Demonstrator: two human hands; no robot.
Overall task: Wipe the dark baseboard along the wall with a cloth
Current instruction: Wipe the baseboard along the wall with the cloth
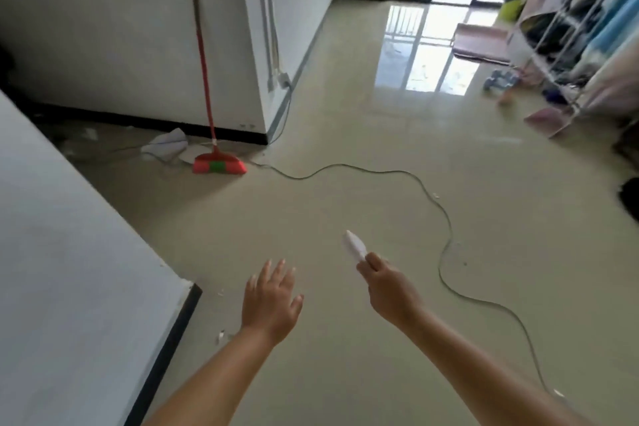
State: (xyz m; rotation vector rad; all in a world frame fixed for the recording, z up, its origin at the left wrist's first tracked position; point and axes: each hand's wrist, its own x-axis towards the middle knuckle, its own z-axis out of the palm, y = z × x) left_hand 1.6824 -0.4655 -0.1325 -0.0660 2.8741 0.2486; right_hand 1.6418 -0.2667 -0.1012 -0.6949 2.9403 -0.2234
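Observation:
A dark baseboard [166, 339] runs along the foot of the white wall at my lower left, ending at a corner near my left hand. Another dark baseboard [138, 119] lines the far wall behind the broom. My left hand [271, 301] hovers over the floor with its fingers spread, holding nothing. Further right, my right hand [389, 289] is stretched forward, its fingers closed on a small white cloth [354, 245] that sticks out toward the room.
A red broom [214, 162] leans on the far wall beside crumpled white paper [166, 146]. A thin cable [442, 218] snakes across the glossy floor. A clothes rack [570, 62] and a mat [480, 45] stand at the right, near the balcony door.

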